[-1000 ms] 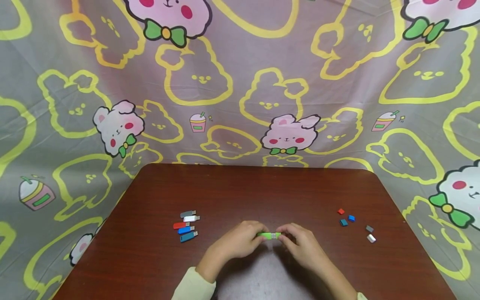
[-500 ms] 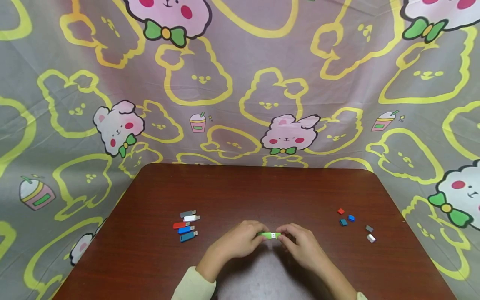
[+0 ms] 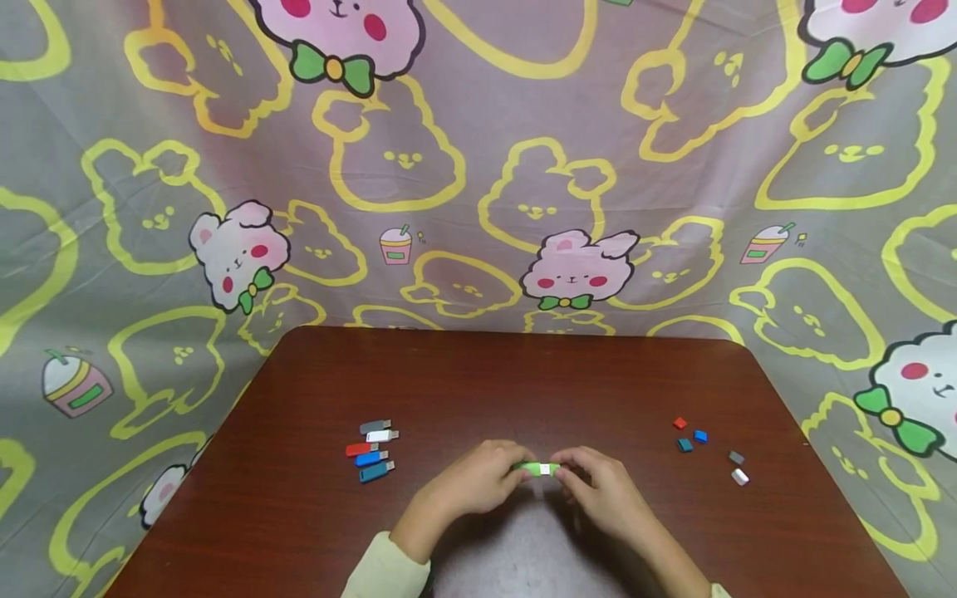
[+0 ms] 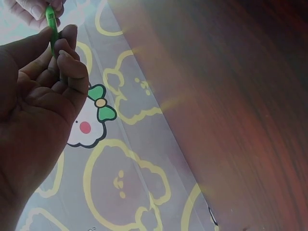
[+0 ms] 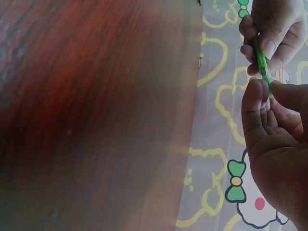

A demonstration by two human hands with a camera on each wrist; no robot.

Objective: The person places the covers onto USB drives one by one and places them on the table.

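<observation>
Pale glare whitens the near middle of the table; both wrist views look dimmer, the table blurred, the left hand darkly backlit.

One slim USB stick, bright green, held crosswise in the pinch of the left hand, its pale connector showing in line before a small matching green cap, partly hidden, pinched by the right hand.

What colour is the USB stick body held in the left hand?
Green; the USB stick body shows best in the head view.
</observation>
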